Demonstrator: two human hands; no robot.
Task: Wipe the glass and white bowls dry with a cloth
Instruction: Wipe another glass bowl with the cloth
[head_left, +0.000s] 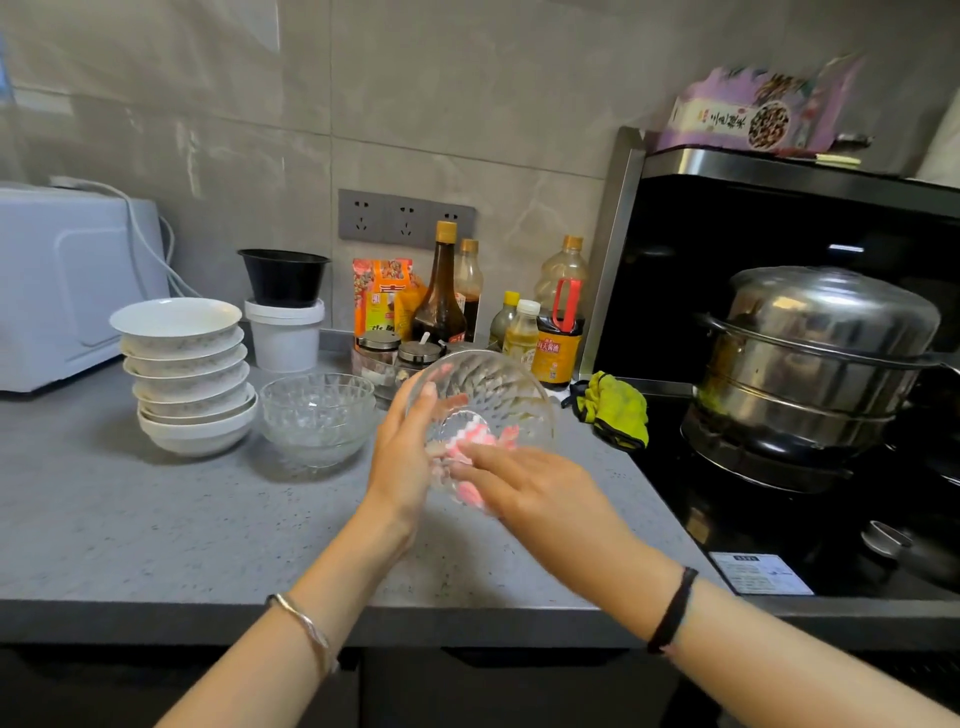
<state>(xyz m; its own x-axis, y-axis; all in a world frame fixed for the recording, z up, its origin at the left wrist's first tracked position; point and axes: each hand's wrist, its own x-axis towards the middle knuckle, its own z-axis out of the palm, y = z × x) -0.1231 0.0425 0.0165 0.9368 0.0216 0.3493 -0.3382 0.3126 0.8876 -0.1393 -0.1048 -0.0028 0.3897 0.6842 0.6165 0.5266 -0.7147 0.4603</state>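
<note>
Currently the left hand (410, 457) curls round the side of a glass bowl (485, 387), holding it tilted above the worktop (156, 519) so its wall faces the cloth (470, 441). The right hand (524, 483), fingers fairly straight, presses the cloth against it. Stacked white bowls (187, 374) and glass bowls (317, 415) wait to the left. The front edge is close, with open room at front left.

It is a home kitchen. Right of the right hand (524, 483) a steel steamer (821, 353) sits on a black hob (727, 519); beyond that hand sauce bottles (441, 296) line a tiled wall (415, 104) with sockets (405, 218). Left of the left hand (402, 457) stacked bowls (187, 374) and a white microwave (67, 280) stand on the grey counter (156, 519).
</note>
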